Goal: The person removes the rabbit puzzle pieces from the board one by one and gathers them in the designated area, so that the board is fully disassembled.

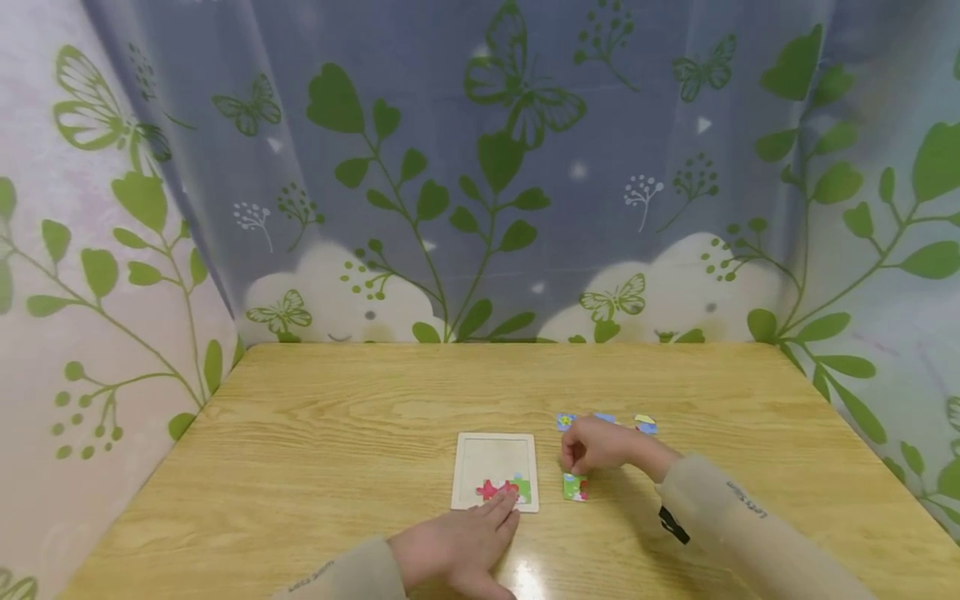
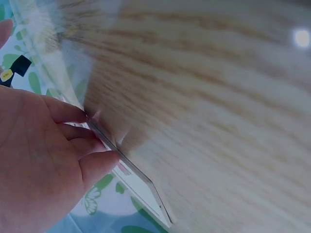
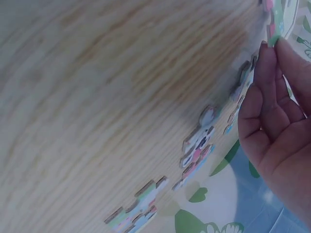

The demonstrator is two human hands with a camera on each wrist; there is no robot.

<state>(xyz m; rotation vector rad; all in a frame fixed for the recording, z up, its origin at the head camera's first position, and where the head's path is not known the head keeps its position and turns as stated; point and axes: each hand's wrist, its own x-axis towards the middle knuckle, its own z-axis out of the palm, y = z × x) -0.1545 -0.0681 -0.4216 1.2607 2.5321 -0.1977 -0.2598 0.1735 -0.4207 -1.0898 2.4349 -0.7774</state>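
Note:
A shallow wooden puzzle tray lies on the table with red and green jigsaw pieces in its lower right part. My left hand rests its straight fingers on the tray's near edge and the red piece, covering part of it. In the left wrist view the fingers touch the tray's rim. Just right of the tray, my right hand pinches a green puzzle piece with red on it between thumb and forefinger. The right wrist view shows this piece at the fingertips.
Beyond the right hand lie several loose puzzle pieces, among them a blue one with a yellow figure and a blue and cream one; the hand partly hides others. A patterned curtain rises behind the wooden table.

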